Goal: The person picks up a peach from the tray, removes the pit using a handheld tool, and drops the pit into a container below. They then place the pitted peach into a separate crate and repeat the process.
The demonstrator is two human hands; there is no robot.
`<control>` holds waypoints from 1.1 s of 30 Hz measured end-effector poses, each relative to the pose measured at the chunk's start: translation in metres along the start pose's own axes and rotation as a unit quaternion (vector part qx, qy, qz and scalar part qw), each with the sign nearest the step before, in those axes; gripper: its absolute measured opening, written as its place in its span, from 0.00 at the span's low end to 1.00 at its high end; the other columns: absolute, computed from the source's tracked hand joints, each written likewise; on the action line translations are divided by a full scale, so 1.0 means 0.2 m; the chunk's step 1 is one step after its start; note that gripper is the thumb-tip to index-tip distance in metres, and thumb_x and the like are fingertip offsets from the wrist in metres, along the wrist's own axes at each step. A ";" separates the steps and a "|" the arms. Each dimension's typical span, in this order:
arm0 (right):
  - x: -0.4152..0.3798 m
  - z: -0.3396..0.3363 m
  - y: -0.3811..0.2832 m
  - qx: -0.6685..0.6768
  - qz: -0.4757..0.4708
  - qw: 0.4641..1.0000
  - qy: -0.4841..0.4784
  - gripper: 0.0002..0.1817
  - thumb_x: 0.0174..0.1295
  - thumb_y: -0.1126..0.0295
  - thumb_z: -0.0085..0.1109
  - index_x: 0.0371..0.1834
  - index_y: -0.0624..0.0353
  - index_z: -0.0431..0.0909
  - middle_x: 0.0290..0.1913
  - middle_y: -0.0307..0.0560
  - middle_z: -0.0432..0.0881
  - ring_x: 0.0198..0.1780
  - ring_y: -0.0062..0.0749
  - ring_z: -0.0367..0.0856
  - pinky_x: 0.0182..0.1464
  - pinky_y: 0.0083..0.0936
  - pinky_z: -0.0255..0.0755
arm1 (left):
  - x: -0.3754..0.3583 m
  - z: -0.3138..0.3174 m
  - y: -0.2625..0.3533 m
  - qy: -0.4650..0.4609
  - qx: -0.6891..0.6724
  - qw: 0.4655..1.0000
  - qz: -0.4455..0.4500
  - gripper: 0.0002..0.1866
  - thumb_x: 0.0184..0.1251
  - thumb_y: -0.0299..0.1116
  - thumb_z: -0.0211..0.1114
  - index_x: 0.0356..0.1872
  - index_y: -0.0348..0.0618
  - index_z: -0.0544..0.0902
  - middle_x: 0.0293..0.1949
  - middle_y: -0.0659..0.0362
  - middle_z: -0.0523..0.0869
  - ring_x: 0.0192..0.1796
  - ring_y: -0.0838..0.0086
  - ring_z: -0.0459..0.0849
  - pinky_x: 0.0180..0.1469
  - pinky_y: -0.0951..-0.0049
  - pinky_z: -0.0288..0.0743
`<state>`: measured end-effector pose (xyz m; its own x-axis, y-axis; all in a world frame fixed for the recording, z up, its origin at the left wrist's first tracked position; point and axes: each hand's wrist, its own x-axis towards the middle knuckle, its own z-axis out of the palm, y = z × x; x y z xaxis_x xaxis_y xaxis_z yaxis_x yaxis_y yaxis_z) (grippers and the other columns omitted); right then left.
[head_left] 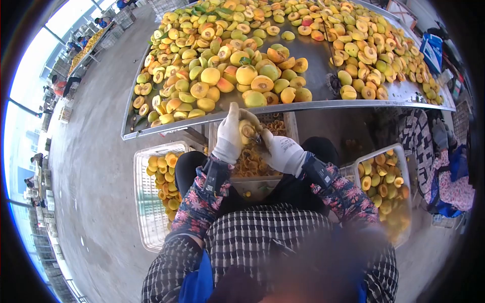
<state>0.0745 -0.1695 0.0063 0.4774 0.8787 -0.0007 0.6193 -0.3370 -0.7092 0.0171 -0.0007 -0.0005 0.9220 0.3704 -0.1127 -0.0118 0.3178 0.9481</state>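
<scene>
My left hand [230, 134], in a white glove with a soiled fingertip area, is closed round a halved yellow fruit [247, 132] whose cut face shows. Close against it, my right hand [282, 151], gloved too, has its fingers pressed together on a small dark tool [259, 139] at the fruit's edge. The tool is mostly hidden by the fingers. Both hands are just in front of the metal table's edge [288, 107]. Below them is a crate [255, 183] holding fruit scraps [250, 163].
Many fruits, whole and halved, lie piled on the metal table. A white crate [146, 222] of fruit stands at the left, another crate [401, 235] at the right. A co-worker's gloved hand [441, 134] and patterned sleeve show at far right. Other people sit along the left background.
</scene>
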 end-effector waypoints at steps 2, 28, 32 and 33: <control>-0.01 0.00 0.05 -0.009 -0.017 1.000 -0.019 0.19 0.68 0.59 0.51 0.51 0.65 0.66 0.32 0.66 0.82 0.37 0.62 0.81 0.39 0.49 0.72 | 0.02 -0.04 0.00 -0.041 0.008 0.997 -0.058 0.36 0.77 0.61 0.35 0.39 0.34 0.78 0.31 0.51 0.84 0.31 0.67 0.83 0.38 0.70 0.80; -0.01 0.18 0.05 0.325 0.102 0.940 -0.025 0.23 0.71 0.57 0.51 0.60 0.63 0.68 0.38 0.51 0.81 0.39 0.38 0.80 0.47 0.32 0.73 | -0.01 0.08 -0.08 0.150 -0.030 0.983 0.102 0.36 0.79 0.55 0.38 0.25 0.34 0.81 0.28 0.52 0.86 0.30 0.70 0.83 0.39 0.72 0.76; -0.03 0.09 0.05 0.124 0.075 0.989 -0.034 0.25 0.70 0.53 0.47 0.58 0.63 0.68 0.43 0.65 0.82 0.49 0.58 0.80 0.49 0.43 0.72 | -0.02 0.06 -0.03 0.091 0.008 0.996 0.001 0.30 0.79 0.53 0.41 0.28 0.35 0.76 0.30 0.49 0.85 0.31 0.67 0.84 0.39 0.70 0.78; -0.02 0.08 0.06 0.146 0.078 0.985 -0.048 0.24 0.70 0.54 0.48 0.57 0.63 0.68 0.43 0.65 0.81 0.49 0.58 0.80 0.49 0.43 0.72 | -0.03 0.06 -0.03 0.092 0.013 0.995 0.025 0.30 0.80 0.52 0.40 0.28 0.35 0.76 0.30 0.48 0.85 0.32 0.67 0.84 0.40 0.70 0.78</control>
<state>0.0707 -0.1721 -0.0136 0.4822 0.8569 -0.1820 0.3313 -0.3707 -0.8676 0.0174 -0.0157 -0.0018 0.8344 0.5391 -0.1146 -0.0440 0.2724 0.9612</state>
